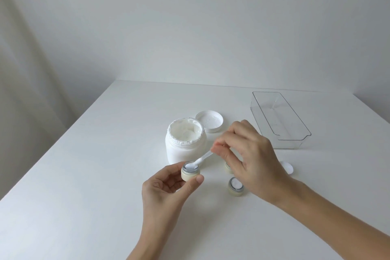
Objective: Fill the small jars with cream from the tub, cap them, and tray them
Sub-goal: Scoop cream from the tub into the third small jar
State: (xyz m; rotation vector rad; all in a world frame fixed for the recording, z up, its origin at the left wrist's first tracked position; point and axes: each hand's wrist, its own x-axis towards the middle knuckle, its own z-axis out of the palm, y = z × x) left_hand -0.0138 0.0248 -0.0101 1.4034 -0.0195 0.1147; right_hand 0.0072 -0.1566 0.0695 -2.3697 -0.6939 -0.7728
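left hand (166, 188): grasping small jar (190, 172) | right hand (249, 154): pinching spatula (201, 159), tip in jar

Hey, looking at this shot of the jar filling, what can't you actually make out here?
- Third small jar, head view: mostly hidden behind the right hand; filled or not, unclear.
- Small white caps: partly hidden by the right wrist; count unclear.
- Spoon handle end: covered by the fingers.
- Both elbows: cut off by the bottom and right edges.
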